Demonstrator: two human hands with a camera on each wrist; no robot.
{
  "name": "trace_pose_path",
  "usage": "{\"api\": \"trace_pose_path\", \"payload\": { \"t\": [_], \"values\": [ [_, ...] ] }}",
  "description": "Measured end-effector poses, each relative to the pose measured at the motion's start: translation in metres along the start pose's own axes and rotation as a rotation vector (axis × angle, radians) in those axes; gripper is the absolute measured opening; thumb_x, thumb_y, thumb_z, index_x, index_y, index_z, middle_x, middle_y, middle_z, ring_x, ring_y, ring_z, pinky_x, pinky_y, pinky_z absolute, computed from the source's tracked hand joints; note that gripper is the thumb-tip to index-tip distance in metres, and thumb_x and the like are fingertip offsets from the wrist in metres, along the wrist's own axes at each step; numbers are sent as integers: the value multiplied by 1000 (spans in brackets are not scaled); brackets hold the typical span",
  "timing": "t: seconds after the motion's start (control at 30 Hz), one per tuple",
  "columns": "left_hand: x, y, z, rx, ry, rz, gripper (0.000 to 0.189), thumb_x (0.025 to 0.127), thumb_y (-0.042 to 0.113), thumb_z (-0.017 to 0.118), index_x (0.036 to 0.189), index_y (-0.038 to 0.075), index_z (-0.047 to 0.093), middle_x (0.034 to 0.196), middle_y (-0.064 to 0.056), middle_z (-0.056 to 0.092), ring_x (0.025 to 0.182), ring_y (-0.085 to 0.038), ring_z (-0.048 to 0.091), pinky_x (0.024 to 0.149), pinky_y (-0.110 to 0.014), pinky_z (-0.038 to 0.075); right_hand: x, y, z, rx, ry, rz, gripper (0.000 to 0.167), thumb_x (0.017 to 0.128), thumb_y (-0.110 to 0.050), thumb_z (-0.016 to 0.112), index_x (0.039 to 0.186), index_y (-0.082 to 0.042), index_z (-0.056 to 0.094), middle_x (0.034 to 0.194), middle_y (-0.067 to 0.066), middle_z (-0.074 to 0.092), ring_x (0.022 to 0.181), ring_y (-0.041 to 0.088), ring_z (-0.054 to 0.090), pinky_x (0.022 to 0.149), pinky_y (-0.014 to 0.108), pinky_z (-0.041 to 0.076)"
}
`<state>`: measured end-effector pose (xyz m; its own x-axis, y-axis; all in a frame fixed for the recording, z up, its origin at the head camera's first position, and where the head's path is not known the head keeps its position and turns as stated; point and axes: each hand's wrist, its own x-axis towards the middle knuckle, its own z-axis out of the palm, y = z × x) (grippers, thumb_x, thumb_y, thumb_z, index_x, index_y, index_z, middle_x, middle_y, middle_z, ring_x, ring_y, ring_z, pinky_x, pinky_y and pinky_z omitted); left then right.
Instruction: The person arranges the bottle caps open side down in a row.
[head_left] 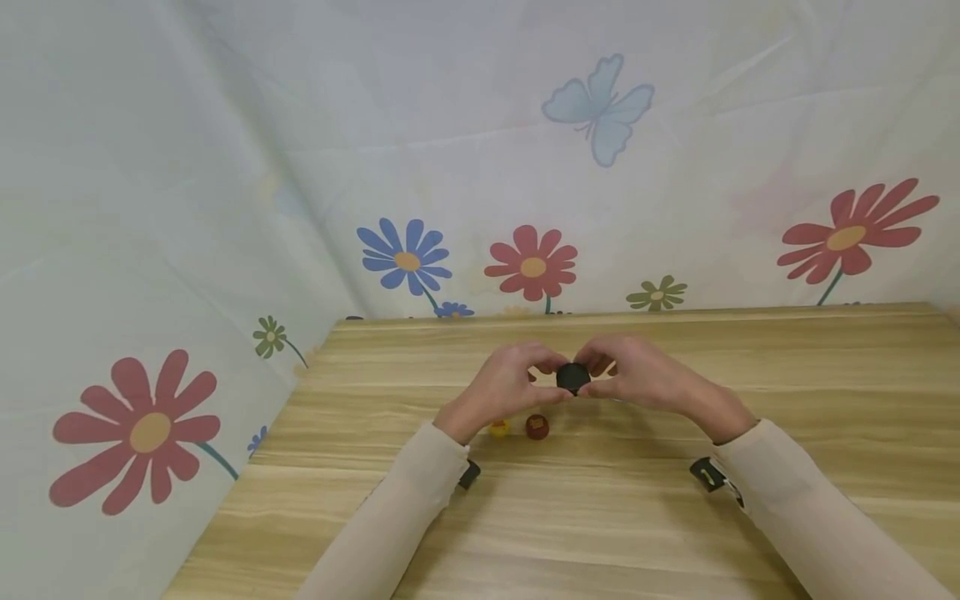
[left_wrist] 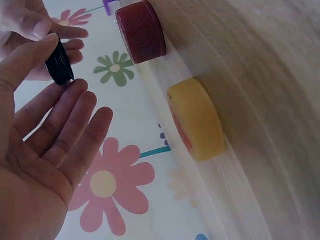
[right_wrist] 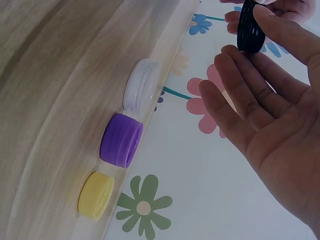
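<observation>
A round black bottle cap (head_left: 573,377) is held above the table between the two hands. My left hand (head_left: 513,383) pinches its left side with thumb and fingers, and my right hand (head_left: 641,371) pinches the opposite side. In the left wrist view the cap (left_wrist: 60,62) is seen nearly edge-on, with the other fingers of the left hand (left_wrist: 52,145) spread out below. The right wrist view shows the cap (right_wrist: 251,30) at the thumb of the right hand (right_wrist: 280,105), whose remaining fingers extend loosely.
A dark red cap (head_left: 537,427) and a yellow cap (head_left: 499,427) lie on the wooden table (head_left: 570,533) below the left hand. A clear cap (right_wrist: 140,87), a purple cap (right_wrist: 120,140) and another yellow cap (right_wrist: 96,196) stand in a row. Flowered cloth (head_left: 450,167) hangs behind the table.
</observation>
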<state>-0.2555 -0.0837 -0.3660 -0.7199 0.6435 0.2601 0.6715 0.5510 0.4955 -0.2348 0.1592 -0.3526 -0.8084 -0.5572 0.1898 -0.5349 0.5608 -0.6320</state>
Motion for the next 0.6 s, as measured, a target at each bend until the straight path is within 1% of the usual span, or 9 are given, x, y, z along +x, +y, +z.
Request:
{"api": "trace_pose_path", "payload": {
  "t": [0.17, 0.37, 0.6],
  "values": [
    [0, -1, 1, 6, -8, 3, 40, 90, 26, 89, 125, 10, 78, 112, -1, 75, 104, -21, 68, 86, -25, 58, 1, 1, 0, -7, -6, -6, 31, 91, -11, 86, 117, 0, 73, 105, 4, 75, 101, 27, 72, 94, 57, 56],
    [1, -2, 3, 18, -10, 10, 38, 90, 26, 89, 123, 10, 78, 110, 0, 75, 102, -19, 68, 85, -23, 56, 2, 3, 1, -6, -11, -10, 31, 91, -12, 86, 117, 0, 73, 104, 4, 75, 101, 27, 72, 93, 56, 56],
    [0, -4, 3, 12, -18, -7, 38, 90, 26, 89, 123, 11, 78, 110, 1, 74, 102, -18, 67, 85, -22, 56, 3, 5, 3, -7, -15, -13, 31, 91, -12, 86, 116, 0, 73, 104, 4, 76, 101, 27, 72, 93, 55, 57]
  ]
}}
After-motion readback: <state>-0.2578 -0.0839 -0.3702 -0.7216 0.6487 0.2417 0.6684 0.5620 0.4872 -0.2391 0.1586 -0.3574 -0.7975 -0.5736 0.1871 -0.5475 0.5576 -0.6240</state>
